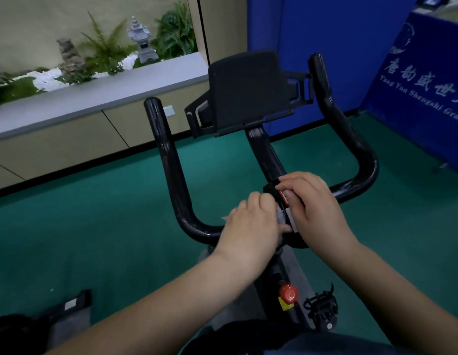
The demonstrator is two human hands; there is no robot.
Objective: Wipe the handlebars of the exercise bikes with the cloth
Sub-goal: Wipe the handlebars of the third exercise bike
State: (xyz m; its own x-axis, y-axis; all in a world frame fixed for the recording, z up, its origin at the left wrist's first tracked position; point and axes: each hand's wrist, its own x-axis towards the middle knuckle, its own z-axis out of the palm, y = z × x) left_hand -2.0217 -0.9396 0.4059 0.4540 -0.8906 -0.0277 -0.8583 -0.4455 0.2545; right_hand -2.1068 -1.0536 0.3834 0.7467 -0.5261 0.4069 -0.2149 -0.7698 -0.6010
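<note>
My left hand (251, 221) curls its grip around the cloth (281, 218), only a grey sliver showing, pressed on the handlebar (350, 139) just left of the centre clamp. My right hand (313, 203) grips the clamp itself. From there the bar's long axis runs left, then bends away from me, so I judge my left hand is nearer that unwiped arm.

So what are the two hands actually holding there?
The left hand grips a mostly hidden pale cloth against the handlebar centre; the right hand grips the centre clamp.
</note>
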